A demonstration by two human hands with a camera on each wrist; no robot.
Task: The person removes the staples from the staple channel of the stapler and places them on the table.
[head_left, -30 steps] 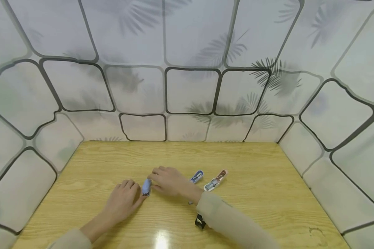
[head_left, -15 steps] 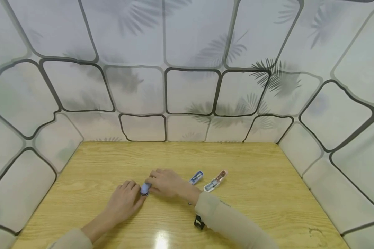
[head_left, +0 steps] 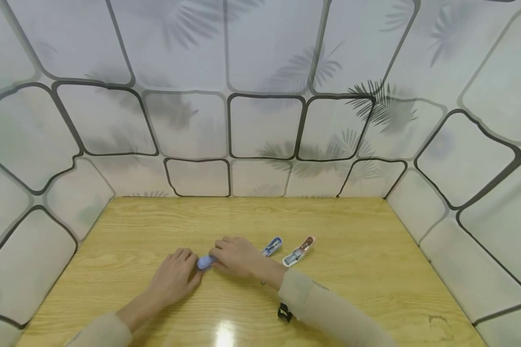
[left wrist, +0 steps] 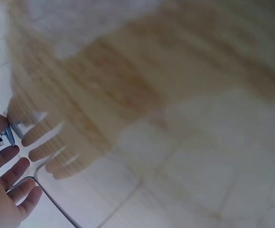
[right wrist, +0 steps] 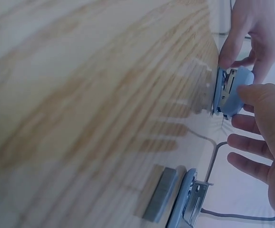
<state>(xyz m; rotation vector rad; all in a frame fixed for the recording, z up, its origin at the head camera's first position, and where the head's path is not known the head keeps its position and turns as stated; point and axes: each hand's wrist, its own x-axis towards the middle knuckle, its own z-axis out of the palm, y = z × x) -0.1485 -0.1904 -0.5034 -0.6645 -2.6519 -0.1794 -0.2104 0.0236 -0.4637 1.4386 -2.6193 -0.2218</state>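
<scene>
A small light-blue stapler (head_left: pixel 205 262) is between both hands, left of the table's middle. My left hand (head_left: pixel 175 273) pinches its near-left end with thumb and finger. The thumb and forefinger of my right hand (head_left: pixel 239 255) grip the other end, while the remaining fingers are loosely spread in the right wrist view. That view shows the stapler's cover (right wrist: pixel 242 88) raised from its base, with the metal magazine visible between. In the left wrist view my left hand (left wrist: pixel 9 185) is at the edge, its hold mostly cut off.
Right of my right hand lie an opened blue stapler (head_left: pixel 272 246), partly hidden by the forearm, and an opened pink-and-white stapler (head_left: pixel 298 251). A grey bar like a staple strip (right wrist: pixel 160 194) lies on the wooden table (head_left: pixel 351 279). Patterned curtains (head_left: pixel 265 125) surround it.
The light-blue stapler has turned from pointing away to lying more sideways. My right hand has moved slightly down and right with its end; my left hand has hardly moved.
</scene>
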